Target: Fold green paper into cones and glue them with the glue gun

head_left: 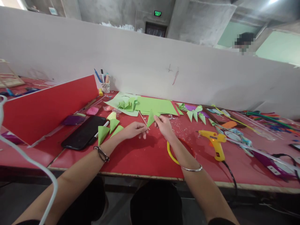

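Observation:
A green paper piece, pointed at its lower end and wider at the top, is between my hands above the red table. My left hand pinches its lower tip. The fingers of my right hand are closed on its right edge. A thin stick lies just behind my left fingertips. Left of that hand lie several green paper cones, one of them near my wrist. Behind my hands is a stack of green paper sheets, with folded green scraps on its left.
A yellow glue gun with a black cord lies right of my right forearm, beside a yellow ring. To the left are a black phone, a red upright panel and a pen cup. A white partition stands behind.

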`<state>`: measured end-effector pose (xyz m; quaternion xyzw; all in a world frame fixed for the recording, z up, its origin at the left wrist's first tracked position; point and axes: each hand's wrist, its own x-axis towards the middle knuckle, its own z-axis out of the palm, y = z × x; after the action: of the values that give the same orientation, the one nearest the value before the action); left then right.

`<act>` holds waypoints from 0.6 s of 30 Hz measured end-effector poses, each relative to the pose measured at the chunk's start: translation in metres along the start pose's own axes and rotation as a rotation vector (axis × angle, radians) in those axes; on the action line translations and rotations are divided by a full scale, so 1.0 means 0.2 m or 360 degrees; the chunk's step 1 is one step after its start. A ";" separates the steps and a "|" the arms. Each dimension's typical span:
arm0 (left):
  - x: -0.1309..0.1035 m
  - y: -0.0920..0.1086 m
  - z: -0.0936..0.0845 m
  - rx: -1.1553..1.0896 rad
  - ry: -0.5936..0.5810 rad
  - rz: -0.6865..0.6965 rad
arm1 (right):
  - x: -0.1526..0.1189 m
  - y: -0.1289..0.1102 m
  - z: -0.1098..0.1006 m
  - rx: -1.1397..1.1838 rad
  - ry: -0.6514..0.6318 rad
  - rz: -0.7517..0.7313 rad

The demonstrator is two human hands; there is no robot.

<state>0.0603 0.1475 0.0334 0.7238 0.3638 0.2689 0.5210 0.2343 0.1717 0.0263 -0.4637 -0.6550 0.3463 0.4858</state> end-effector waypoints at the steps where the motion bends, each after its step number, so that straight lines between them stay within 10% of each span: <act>1: 0.00 0.00 0.00 0.0014 -0.0031 0.0003 | 0.00 0.00 0.00 0.0009 0.0022 0.0010; 7: -0.02 0.00 -0.01 0.0083 -0.0120 -0.0021 | 0.01 0.00 -0.02 0.0078 0.0179 0.0054; 18: 0.00 -0.02 -0.04 0.0120 0.0915 0.0033 | -0.01 -0.03 0.00 0.0165 -0.0351 -0.0051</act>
<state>0.0525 0.1535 0.0322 0.6405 0.4987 0.4547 0.3666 0.2339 0.1677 0.0303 -0.3865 -0.6930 0.4209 0.4395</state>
